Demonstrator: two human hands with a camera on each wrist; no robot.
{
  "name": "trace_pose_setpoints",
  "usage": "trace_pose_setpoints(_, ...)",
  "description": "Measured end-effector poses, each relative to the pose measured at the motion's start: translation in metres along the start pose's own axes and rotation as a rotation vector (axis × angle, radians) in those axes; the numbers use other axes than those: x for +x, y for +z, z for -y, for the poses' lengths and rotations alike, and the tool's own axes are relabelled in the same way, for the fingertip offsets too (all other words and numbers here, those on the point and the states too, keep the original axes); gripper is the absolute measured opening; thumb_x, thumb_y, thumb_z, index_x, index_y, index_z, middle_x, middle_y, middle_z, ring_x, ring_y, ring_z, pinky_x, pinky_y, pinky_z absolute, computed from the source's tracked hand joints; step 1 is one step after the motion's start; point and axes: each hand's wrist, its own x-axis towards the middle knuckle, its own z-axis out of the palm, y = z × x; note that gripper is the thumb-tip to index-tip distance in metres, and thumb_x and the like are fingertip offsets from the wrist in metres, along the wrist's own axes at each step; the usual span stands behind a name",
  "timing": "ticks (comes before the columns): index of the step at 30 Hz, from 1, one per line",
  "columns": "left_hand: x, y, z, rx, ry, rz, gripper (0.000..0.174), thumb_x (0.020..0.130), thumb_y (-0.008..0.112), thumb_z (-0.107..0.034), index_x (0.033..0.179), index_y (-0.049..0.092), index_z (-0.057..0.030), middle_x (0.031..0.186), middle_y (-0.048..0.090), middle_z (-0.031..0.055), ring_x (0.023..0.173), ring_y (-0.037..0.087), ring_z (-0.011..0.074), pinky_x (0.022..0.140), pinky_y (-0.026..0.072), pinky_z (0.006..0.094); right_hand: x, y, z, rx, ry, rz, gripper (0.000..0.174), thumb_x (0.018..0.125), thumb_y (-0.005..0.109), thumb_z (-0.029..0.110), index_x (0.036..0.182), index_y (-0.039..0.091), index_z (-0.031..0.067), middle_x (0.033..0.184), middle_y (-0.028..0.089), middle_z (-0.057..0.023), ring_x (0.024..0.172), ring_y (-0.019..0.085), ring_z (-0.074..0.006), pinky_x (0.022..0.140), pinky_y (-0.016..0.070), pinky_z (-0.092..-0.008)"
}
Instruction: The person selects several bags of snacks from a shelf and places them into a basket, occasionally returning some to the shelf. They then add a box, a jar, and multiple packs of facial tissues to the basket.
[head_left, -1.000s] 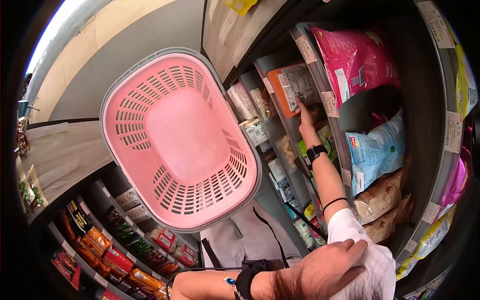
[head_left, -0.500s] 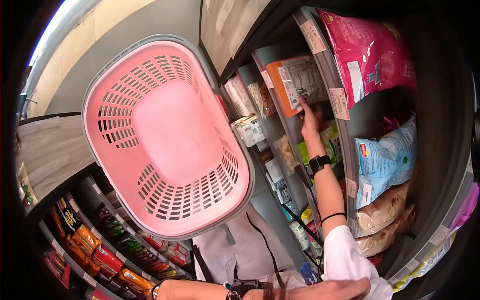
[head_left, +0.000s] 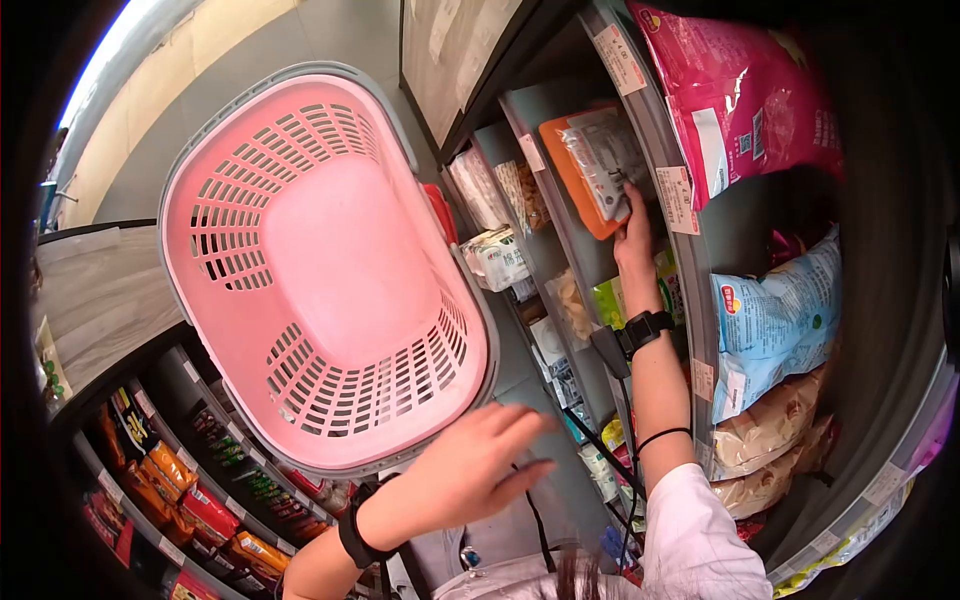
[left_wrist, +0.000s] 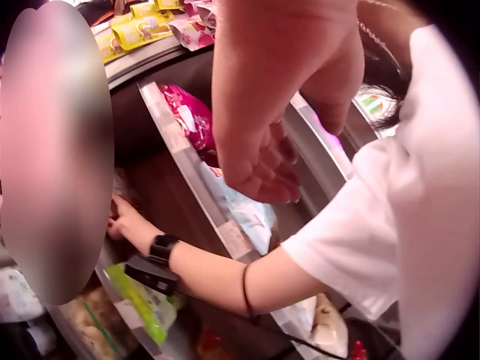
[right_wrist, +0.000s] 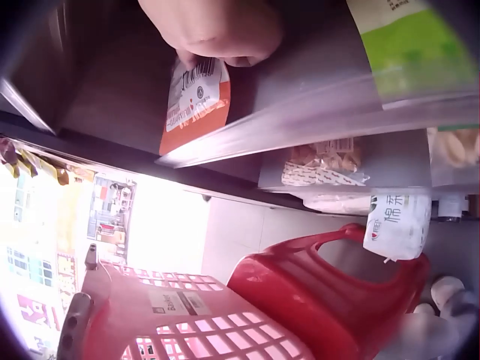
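My right hand (head_left: 634, 240) reaches into a shelf compartment and pinches an orange flat food packet (head_left: 572, 170) at its near edge. The thumb lies on the packet's front; the other fingers are mostly hidden. In the right wrist view the packet (right_wrist: 196, 112) shows a white label with a barcode, tilted over the shelf edge below the hand (right_wrist: 217, 30). My left hand (head_left: 482, 462) hovers by the lower rim of a pink basket (head_left: 345, 265), fingers loosely bent and holding nothing. In the left wrist view that hand (left_wrist: 285, 90) hangs before the shelves.
Beside the packet's shelf are a pink chip bag (head_left: 740, 110), a blue bag (head_left: 775, 320) and tissue packs (head_left: 497, 260). Snack shelves (head_left: 180, 470) stand at lower left. A red plastic object (right_wrist: 315, 292) stands beside the basket. A black cable (head_left: 628, 430) hangs by my right arm.
My left hand has moved from across my body up and leftward to the basket's lower rim. The packet in my right hand has shifted and tilted slightly within the compartment.
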Motion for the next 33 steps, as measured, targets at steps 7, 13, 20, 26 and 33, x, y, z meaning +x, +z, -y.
trace_pose_setpoints(7,-0.007,-0.022,0.024,0.028,-0.271,-0.287,0.028,0.081,0.06,-0.007,0.106,0.052,0.0012,0.1,0.056,0.0149,0.091,0.057,0.0272,0.078,0.046,0.0332,-0.049,-0.018,0.027,0.216,-0.003,0.11,0.034,0.087,0.051,0.026,0.111,0.051,0.0014,0.106,0.057,-0.0065,0.1,0.055,-0.018,0.083,0.0465,-0.0315)
trace_pose_setpoints(13,-0.02,-0.024,0.025,-0.489,-0.447,-0.464,0.056,0.084,0.06,-0.011,0.131,0.033,0.0006,0.109,0.054,0.0153,0.1,0.056,0.0189,0.083,0.0469,0.0293,-0.135,-0.017,0.018,0.237,0.513,0.27,0.047,0.073,0.058,0.018,0.114,0.049,-0.0025,0.107,0.059,-0.0138,0.094,0.06,-0.0237,0.086,0.0483,-0.0346)
trace_pose_setpoints(20,-0.077,-0.027,0.031,-0.723,-0.351,-0.652,0.061,0.081,0.06,-0.002,0.133,0.028,0.0013,0.116,0.052,0.0117,0.105,0.052,0.0161,0.091,0.0418,0.0304,-0.258,0.053,0.066,-0.399,0.289,0.907,0.056,0.067,0.068,0.012,0.116,0.048,-0.0043,0.108,0.06,-0.0083,0.096,0.059,-0.0157,0.087,0.0458,-0.029)
trace_pose_setpoints(26,-0.108,-0.052,0.079,-0.444,-0.536,-0.891,0.066,0.081,0.054,0.006,0.136,0.019,0.0029,0.12,0.049,0.0174,0.11,0.051,0.0226,0.093,0.0403,0.0336,-0.285,0.128,0.027,-0.871,0.102,1.076,0.067,0.071,0.068,0.015,0.122,0.034,-0.01,0.106,0.056,-0.0229,0.099,0.057,-0.0292,0.084,0.0457,-0.0352)
trace_pose_setpoints(33,-0.097,-0.068,0.123,0.25,-0.615,-0.742,0.084,0.075,0.057,0.005,0.14,0.005,0.0002,0.129,0.039,0.0297,0.118,0.042,0.0407,0.097,0.037,0.04,-0.262,0.143,-0.056,-1.145,-0.239,0.972,0.076,0.075,0.061,0.014,0.13,0.017,-0.0107,0.113,0.045,-0.0349,0.101,0.05,-0.0466,0.086,0.0423,-0.0442)
